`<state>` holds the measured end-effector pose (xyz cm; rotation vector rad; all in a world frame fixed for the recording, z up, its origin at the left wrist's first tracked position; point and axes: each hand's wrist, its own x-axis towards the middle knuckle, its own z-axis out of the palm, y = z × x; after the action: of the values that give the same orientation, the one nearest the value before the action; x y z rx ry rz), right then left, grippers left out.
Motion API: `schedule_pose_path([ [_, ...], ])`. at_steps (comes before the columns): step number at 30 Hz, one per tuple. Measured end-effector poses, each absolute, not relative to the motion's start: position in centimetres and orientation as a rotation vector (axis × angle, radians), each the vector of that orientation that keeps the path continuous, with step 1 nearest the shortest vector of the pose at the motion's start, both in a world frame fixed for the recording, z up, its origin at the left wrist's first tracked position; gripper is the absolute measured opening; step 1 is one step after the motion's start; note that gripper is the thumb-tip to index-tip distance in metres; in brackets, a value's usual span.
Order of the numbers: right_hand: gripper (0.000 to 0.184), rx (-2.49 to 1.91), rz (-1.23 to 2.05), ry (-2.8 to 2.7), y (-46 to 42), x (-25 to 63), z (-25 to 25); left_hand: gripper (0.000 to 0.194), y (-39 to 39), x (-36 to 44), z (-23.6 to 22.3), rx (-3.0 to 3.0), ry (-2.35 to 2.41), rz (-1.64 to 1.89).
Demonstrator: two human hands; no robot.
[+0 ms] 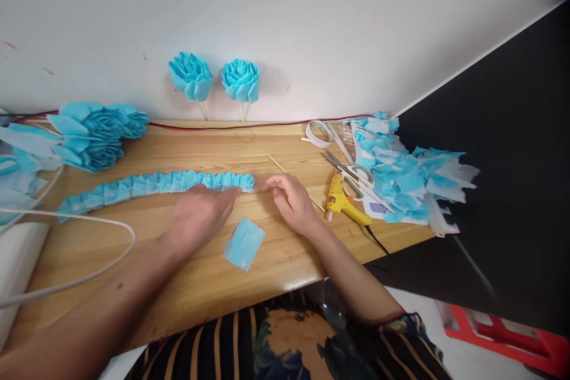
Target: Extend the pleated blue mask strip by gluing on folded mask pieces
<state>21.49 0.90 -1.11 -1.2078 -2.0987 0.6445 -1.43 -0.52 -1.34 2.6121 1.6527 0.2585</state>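
Blue pleated strip [133, 186] lies along the wooden table [276, 264], many folds already formed, its right-hand end near our hands. Our left hand [193, 214] rests palm-down against the lower edge near that end; we cannot tell whether its fingers pinch the material. Our right hand [291, 199] is loosely open just beyond the end, seemingly empty, above a thin stick [276, 162].

Complete by our judgement: two blue flowers [190, 76] standing on sticks by the wall [289, 24], plus a flower cluster [95, 130] at left. Outstanding: the strip is unrolled and off any stick; one blue square [244, 243] lies flat, unpleated. Glue gun [337, 193] and scissors [345, 169] lie unheld at right.
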Motion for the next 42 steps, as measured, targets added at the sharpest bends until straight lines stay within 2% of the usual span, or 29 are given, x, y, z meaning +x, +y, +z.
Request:
schedule_pose_path([
  [7,0.024,-1.219,0.678,-2.065,0.9,21.4,-1.1,0.039,-0.5,-1.3,-1.4,2.631,1.615,0.254],
  [18,0.025,-1.091,0.627,-2.191,1.3,21.1,-1.9,0.036,-0.2,-1.1,-2.1,2.746,1.529,0.450],
  [32,0.025,-1.153,0.397,-2.421,1.4,20.5,-1.8,0.034,0.1,-0.6,-1.7,2.688,1.533,0.120],
  [37,0.024,-1.063,0.530,-2.128,1.2,21.8,-1.6,0.032,-0.1,-0.5,-1.6,2.669,1.616,0.041],
  [42,0.021,-1.171,0.563,-1.847,1.1,22.9,-1.4,0.034,-0.4,-0.8,-2.0,2.725,1.584,0.199],
])
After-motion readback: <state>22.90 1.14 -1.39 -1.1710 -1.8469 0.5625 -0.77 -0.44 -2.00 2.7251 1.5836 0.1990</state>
